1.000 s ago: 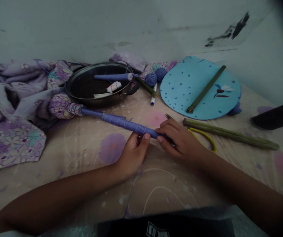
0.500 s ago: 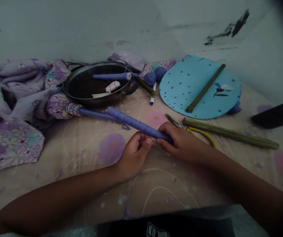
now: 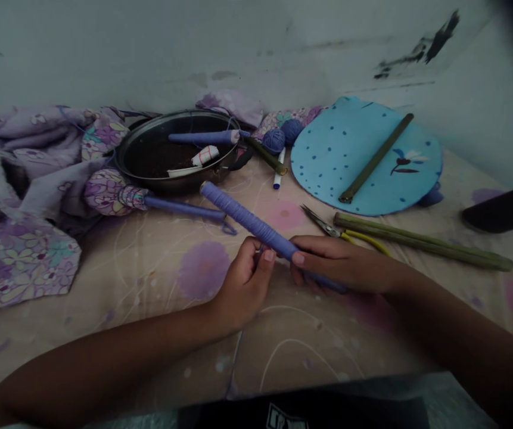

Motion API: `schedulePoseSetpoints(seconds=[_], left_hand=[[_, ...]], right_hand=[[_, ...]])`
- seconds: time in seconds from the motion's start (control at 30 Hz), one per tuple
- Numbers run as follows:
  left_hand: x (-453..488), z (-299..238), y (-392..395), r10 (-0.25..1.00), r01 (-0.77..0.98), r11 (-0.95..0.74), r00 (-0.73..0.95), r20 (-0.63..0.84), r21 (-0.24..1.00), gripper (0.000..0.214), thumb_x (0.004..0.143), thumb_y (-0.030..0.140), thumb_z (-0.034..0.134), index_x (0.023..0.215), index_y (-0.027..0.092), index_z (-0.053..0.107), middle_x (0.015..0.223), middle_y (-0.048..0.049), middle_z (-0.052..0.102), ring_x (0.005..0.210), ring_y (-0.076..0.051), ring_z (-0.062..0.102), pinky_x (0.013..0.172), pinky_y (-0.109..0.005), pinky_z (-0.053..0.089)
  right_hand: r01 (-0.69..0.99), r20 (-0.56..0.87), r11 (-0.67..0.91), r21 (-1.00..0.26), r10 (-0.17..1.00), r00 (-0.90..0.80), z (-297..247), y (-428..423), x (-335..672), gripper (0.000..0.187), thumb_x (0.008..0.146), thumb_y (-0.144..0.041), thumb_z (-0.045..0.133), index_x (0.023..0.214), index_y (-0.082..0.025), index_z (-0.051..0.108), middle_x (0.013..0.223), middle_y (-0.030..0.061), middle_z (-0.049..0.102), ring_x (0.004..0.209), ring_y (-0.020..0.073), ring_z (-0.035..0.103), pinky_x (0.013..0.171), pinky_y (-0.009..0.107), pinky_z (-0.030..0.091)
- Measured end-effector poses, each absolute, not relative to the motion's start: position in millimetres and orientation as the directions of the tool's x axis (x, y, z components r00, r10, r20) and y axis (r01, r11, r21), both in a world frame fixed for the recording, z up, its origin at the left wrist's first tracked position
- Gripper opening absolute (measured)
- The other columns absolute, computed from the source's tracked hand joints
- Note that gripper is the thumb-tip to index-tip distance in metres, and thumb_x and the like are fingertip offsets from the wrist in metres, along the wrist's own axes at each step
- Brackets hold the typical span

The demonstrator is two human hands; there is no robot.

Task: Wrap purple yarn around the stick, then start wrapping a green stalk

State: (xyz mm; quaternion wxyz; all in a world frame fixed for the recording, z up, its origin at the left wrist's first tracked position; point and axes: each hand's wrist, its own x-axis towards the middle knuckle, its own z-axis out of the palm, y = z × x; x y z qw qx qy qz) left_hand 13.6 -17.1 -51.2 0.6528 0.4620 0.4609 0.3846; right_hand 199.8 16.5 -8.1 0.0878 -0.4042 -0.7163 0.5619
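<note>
Your right hand (image 3: 343, 262) clamps the yarn-wrapped stick (image 3: 249, 219) above the table (image 3: 149, 345), tilted more steeply than half a second ago; your left hand (image 3: 242, 289) pinches the yarn strand (image 3: 237, 351).

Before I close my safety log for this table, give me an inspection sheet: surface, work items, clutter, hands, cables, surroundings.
Surface: flowered cloth, lightly creased.
Work items: yarn-wound stick, held at a slant.
Clutter: fabric, pan, yarn balls, pen, mat, scissors, bare sticks.
Hands: right hand round the stick's near end; left hand beside it, hold unclear.
Cables: nothing seen.
Surroundings: wall with dark marks; dark object at the right edge, unidentified.
</note>
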Motion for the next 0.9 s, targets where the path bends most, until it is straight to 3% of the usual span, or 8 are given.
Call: schedulePoseSetpoints(seconds=[0.07,0.13,0.3,0.37,0.47,0.57,0.7,0.9], left_hand=[[13.1,-52.9,-16.8,0.948,-0.050,0.195,0.267,-0.175,0.980,0.025,0.086,0.045,0.048,0.094,0.021,0.046,0.052,0.0077,0.032,0.048,-0.008,0.032,0.047,-0.022,0.026],[13.3,-53.2,-16.3,0.960,-0.030,0.120,0.258,-0.108,0.992,0.027,0.085,0.045,0.049,0.094,0.019,0.047,0.052,0.0074,0.033,0.050,-0.009,0.035,0.049,-0.022,0.029],[14.9,-48.4,-14.0,0.957,0.040,0.053,0.283,-0.062,0.998,0.032,0.083,0.048,0.051,0.089,0.016,0.051,0.051,0.0065,0.035,0.052,-0.010,0.039,0.049,-0.022,0.032],[15.6,-47.0,-13.3,0.957,0.041,0.055,0.283,-0.065,0.998,0.032,0.084,0.048,0.050,0.088,0.016,0.053,0.049,0.0062,0.035,0.051,-0.010,0.040,0.048,-0.023,0.032],[15.7,-47.7,-13.8,0.963,-0.009,0.048,0.265,-0.044,0.999,0.032,0.084,0.048,0.050,0.090,0.017,0.053,0.047,0.0073,0.034,0.048,-0.010,0.039,0.048,-0.023,0.033],[14.4,-49.6,-15.5,0.959,-0.044,0.045,0.282,-0.031,0.998,0.033,0.083,0.049,0.051,0.090,0.017,0.052,0.047,0.0080,0.034,0.047,-0.009,0.038,0.048,-0.022,0.033],[12.2,-49.9,-15.1,0.949,-0.037,0.069,0.310,-0.054,0.997,0.036,0.081,0.052,0.051,0.090,0.017,0.053,0.047,0.0067,0.035,0.051,-0.010,0.042,0.049,-0.023,0.033],[10.5,-51.5,-10.3,0.933,-0.066,0.131,0.344,-0.100,0.989,0.036,0.080,0.050,0.054,0.093,0.016,0.052,0.048,0.0079,0.035,0.045,-0.007,0.035,0.043,-0.021,0.027]], right_hand=[[0.494,-0.355,0.008,-0.870,0.685,-0.636,-8.3,18.4,199.6,0.027,0.087,-0.046,0.043,0.083,-0.020,0.049,0.071,0.0006,0.056,0.056,0.0110,0.051,0.047,0.023,0.037],[0.569,-0.266,0.154,-0.808,0.766,-0.585,-11.1,18.1,197.0,0.023,0.081,-0.043,0.052,0.081,-0.020,0.048,0.068,-0.0006,0.053,0.056,0.0111,0.049,0.049,0.023,0.035],[0.863,-0.093,0.376,-0.337,0.899,-0.428,-19.6,10.8,188.1,0.020,0.080,-0.034,0.049,0.091,-0.017,0.048,0.065,0.0028,0.056,0.053,0.0143,0.048,0.049,0.025,0.026],[0.875,-0.064,0.407,-0.262,0.897,-0.437,-19.4,9.3,188.3,0.029,0.084,-0.040,0.045,0.099,-0.015,0.049,0.070,0.0064,0.060,0.056,0.0172,0.052,0.050,0.026,0.028],[0.736,-0.129,0.423,-0.529,0.817,-0.562,-14.8,11.3,194.0,0.037,0.089,-0.049,0.037,0.101,-0.016,0.052,0.081,0.0086,0.063,0.068,0.0181,0.058,0.058,0.028,0.039],[0.504,-0.386,0.020,-0.864,0.616,-0.687,-11.8,15.7,200.3,0.039,0.091,-0.052,0.032,0.090,-0.018,0.049,0.079,0.0053,0.063,0.059,0.0116,0.059,0.053,0.024,0.044],[0.348,-0.517,-0.404,-0.846,0.462,-0.720,-15.6,19.0,199.4,0.043,0.084,-0.061,0.041,0.095,-0.020,0.041,0.060,-0.0028,0.058,0.037,0.0069,0.048,0.032,0.017,0.033],[0.367,-0.445,-0.269,-0.891,0.683,-0.580,-19.0,18.1,191.9,0.038,0.079,-0.056,0.055,0.082,-0.020,0.044,0.053,-0.0073,0.048,0.037,0.0031,0.040,0.033,0.014,0.030]])
